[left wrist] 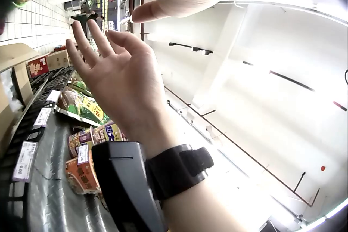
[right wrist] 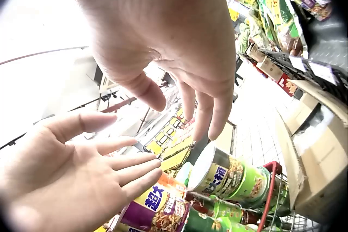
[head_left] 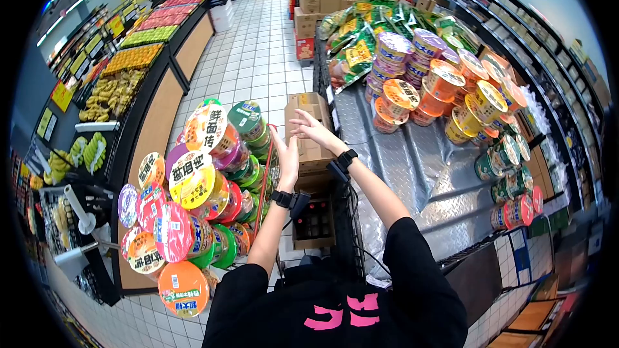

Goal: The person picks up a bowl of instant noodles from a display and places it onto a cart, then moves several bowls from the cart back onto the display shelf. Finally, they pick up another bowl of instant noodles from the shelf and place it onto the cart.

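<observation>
Beside one loaded cart [head_left: 262,187], two empty hands [head_left: 287,154] [head_left: 311,129]

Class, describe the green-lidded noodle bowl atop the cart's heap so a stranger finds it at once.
Find the red-rimmed cart heaped with noodle bowls, left of the person's arms. Look to the heap's top, just left of the raised left hand. That bowl has a dark green lid; its neighbour has an orange and white one.
</observation>
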Demonstrator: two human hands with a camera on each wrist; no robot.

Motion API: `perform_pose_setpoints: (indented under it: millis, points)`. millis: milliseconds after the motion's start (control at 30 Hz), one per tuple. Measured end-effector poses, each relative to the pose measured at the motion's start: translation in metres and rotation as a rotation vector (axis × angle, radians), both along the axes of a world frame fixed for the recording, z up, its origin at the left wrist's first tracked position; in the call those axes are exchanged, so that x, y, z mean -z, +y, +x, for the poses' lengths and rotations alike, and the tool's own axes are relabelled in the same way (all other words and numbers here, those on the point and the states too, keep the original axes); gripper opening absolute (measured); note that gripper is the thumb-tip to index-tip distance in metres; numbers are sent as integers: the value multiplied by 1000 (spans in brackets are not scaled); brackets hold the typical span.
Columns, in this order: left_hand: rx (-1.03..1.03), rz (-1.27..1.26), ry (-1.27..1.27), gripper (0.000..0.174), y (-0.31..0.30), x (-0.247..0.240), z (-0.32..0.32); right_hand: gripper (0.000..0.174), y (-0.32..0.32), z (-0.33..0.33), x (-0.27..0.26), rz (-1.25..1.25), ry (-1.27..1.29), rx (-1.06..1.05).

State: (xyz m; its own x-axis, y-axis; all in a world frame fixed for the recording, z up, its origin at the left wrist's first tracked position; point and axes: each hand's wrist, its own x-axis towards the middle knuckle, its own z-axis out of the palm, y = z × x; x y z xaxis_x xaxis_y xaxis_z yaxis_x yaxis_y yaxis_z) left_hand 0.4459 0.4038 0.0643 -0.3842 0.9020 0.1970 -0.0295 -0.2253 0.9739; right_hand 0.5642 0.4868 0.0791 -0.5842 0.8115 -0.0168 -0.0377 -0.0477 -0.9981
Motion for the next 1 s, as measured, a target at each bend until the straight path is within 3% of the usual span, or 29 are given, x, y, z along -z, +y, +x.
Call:
perform_pose_setpoints:
  millis: [400,433,733,1000]
  points:
    - [283,-19,-102,74,61,20,66,58,12,113,3,-52,-65,299]
    - [270,-19,-43,74,67,22,72,66,13,122,5,-49,-9,314]
    - [451,-44,-45,70,117,44,146,66,23,228,24,-128,-42,577]
    - [531,-138,48,70,156,41,209,49,26,302,18,-186,-25,771]
